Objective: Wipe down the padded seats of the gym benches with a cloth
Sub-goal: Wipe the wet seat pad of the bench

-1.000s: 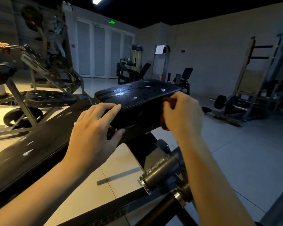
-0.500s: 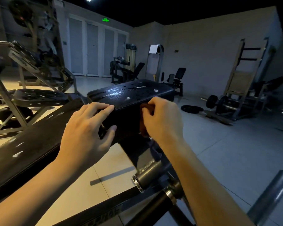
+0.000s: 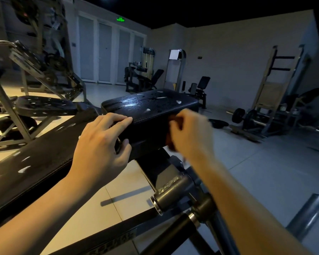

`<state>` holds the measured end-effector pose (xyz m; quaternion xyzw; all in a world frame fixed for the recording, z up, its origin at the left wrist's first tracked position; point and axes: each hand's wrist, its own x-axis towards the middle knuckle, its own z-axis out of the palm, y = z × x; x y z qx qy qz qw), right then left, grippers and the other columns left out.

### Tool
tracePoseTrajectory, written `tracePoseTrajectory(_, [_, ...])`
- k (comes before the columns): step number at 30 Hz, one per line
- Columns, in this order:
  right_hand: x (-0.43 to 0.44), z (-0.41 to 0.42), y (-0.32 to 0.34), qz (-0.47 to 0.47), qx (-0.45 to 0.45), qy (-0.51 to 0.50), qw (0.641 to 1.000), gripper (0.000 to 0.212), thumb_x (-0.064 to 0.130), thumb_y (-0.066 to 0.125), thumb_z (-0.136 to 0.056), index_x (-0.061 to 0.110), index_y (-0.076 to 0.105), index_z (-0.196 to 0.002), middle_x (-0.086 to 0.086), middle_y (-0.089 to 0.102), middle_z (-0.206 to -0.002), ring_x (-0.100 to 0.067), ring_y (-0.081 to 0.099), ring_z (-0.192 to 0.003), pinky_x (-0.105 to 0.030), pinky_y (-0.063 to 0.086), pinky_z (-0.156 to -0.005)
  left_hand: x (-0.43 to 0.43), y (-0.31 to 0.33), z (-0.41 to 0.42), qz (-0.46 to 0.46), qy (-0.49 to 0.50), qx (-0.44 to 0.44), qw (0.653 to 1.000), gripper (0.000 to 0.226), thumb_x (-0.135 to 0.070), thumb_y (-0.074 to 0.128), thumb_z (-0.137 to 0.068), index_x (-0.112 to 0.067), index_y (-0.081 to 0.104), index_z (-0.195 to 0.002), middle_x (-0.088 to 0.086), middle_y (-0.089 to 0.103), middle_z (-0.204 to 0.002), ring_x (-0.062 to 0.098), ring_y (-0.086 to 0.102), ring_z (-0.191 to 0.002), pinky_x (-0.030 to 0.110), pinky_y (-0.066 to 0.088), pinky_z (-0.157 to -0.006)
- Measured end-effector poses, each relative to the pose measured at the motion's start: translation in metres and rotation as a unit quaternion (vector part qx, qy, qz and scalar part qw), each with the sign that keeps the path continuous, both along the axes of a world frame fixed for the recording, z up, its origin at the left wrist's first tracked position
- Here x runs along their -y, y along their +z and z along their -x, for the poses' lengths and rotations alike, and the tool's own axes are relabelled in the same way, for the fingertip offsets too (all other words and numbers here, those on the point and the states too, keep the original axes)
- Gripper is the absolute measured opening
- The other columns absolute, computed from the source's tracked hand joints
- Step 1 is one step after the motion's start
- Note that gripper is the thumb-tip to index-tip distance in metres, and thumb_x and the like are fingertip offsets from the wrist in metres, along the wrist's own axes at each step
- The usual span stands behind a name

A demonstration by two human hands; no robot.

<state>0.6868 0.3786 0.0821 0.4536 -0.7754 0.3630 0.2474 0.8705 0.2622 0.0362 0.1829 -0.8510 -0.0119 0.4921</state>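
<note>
On the near edge of a black seat pad (image 3: pixel 151 104) beaded with droplets, the fingers (image 3: pixel 121 120) of the left hand (image 3: pixel 101 144) lie on top with the thumb curled beneath, gripping it. Just right of them, the blurred right hand (image 3: pixel 191 137) pinches a reddish-brown cloth (image 3: pixel 170 139) against the pad's side. Gym machines stand behind.

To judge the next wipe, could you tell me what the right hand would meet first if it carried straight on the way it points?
The near side face of the black seat pad: the right hand grips the cloth right at that face, apparently touching it, though motion blur leaves contact unsure.
</note>
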Motion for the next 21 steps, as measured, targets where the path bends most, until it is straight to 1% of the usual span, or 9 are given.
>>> tracePoseTrajectory(3, [-0.01,0.038,0.02,0.03,0.036,-0.107,0.993,0.019,0.023,0.063,-0.1,0.013,0.068,-0.115,-0.002,0.069,-0.099,-0.006,0.054,-0.072,-0.009,0.035,-0.057,0.001,0.0,0.001,0.003,0.001,0.004,1.0,0.05,-0.024,0.059,-0.086,-0.009,0.064,-0.133,0.005,0.062,-0.126,0.024,0.055,-0.111,0.038,0.044,-0.091])
tracePoseTrajectory(4, [-0.009,0.039,0.021,0.036,0.038,-0.123,0.991,0.019,0.023,0.063,-0.1,0.012,0.068,-0.114,-0.002,0.069,-0.098,-0.008,0.055,-0.074,-0.009,0.035,-0.057,0.001,0.0,0.0,0.004,-0.001,0.005,1.0,0.05,-0.024,0.059,-0.086,-0.009,0.064,-0.133,0.005,0.062,-0.126,0.024,0.055,-0.112,0.038,0.045,-0.091])
tracePoseTrajectory(5, [-0.006,0.034,0.019,0.041,0.042,-0.121,0.991,0.018,0.022,0.063,-0.099,0.012,0.068,-0.113,-0.001,0.069,-0.096,-0.01,0.06,-0.077,-0.012,0.044,-0.061,0.001,0.001,0.0,0.005,-0.003,0.004,1.0,0.049,-0.024,0.059,-0.087,-0.009,0.064,-0.133,0.005,0.062,-0.126,0.024,0.055,-0.112,0.039,0.046,-0.091])
tracePoseTrajectory(7, [0.004,0.01,0.01,0.048,0.049,-0.071,0.995,0.012,0.022,0.065,-0.099,0.014,0.068,-0.107,0.006,0.064,-0.088,-0.01,0.066,-0.079,-0.023,0.057,-0.072,0.001,0.002,-0.002,0.006,-0.01,0.002,1.0,0.048,-0.023,0.059,-0.087,-0.008,0.065,-0.133,0.006,0.063,-0.126,0.025,0.057,-0.113,0.043,0.049,-0.091])
tracePoseTrajectory(10, [0.011,-0.035,-0.009,0.013,0.022,0.049,0.998,0.008,0.024,0.065,-0.098,0.018,0.068,-0.103,0.016,0.057,-0.084,0.001,0.057,-0.072,-0.011,0.047,-0.069,0.0,0.006,-0.002,0.022,-0.007,-0.011,1.0,0.039,-0.017,0.06,-0.091,-0.007,0.068,-0.128,0.006,0.067,-0.123,0.026,0.061,-0.109,0.042,0.05,-0.09])
tracePoseTrajectory(13, [0.006,-0.039,-0.013,-0.003,-0.053,0.101,0.994,0.013,0.025,0.066,-0.098,0.016,0.068,-0.106,0.008,0.066,-0.094,-0.004,0.058,-0.081,-0.016,0.047,-0.077,0.0,0.009,-0.002,0.031,0.006,-0.027,0.999,0.03,-0.009,0.067,-0.093,-0.008,0.072,-0.122,0.004,0.07,-0.119,0.025,0.066,-0.106,0.038,0.052,-0.089])
tracePoseTrajectory(15, [0.004,-0.012,-0.005,0.005,-0.051,0.064,0.997,0.013,0.022,0.065,-0.098,0.014,0.068,-0.107,0.003,0.068,-0.098,-0.01,0.062,-0.086,-0.025,0.054,-0.083,0.0,0.01,-0.002,0.026,0.0,-0.04,0.999,0.029,-0.01,0.07,-0.091,-0.008,0.074,-0.119,0.004,0.072,-0.117,0.025,0.067,-0.106,0.038,0.053,-0.089])
tracePoseTrajectory(17, [-0.002,0.02,0.006,0.033,-0.026,-0.004,0.999,0.012,0.019,0.065,-0.098,0.013,0.067,-0.108,0.0,0.068,-0.098,-0.015,0.066,-0.089,-0.033,0.057,-0.084,0.001,0.009,-0.001,0.026,-0.002,-0.05,0.998,0.026,-0.011,0.069,-0.091,-0.008,0.075,-0.117,0.004,0.072,-0.117,0.023,0.067,-0.106,0.035,0.051,-0.092])
tracePoseTrajectory(21, [-0.008,0.041,0.018,0.053,0.026,-0.116,0.992,0.015,0.023,0.063,-0.099,0.013,0.068,-0.109,-0.002,0.07,-0.098,-0.015,0.062,-0.084,-0.027,0.049,-0.075,0.003,0.01,0.0,0.019,-0.012,-0.062,0.998,0.024,-0.011,0.071,-0.091,-0.01,0.076,-0.114,0.0,0.073,-0.115,0.02,0.067,-0.106,0.034,0.052,-0.093])
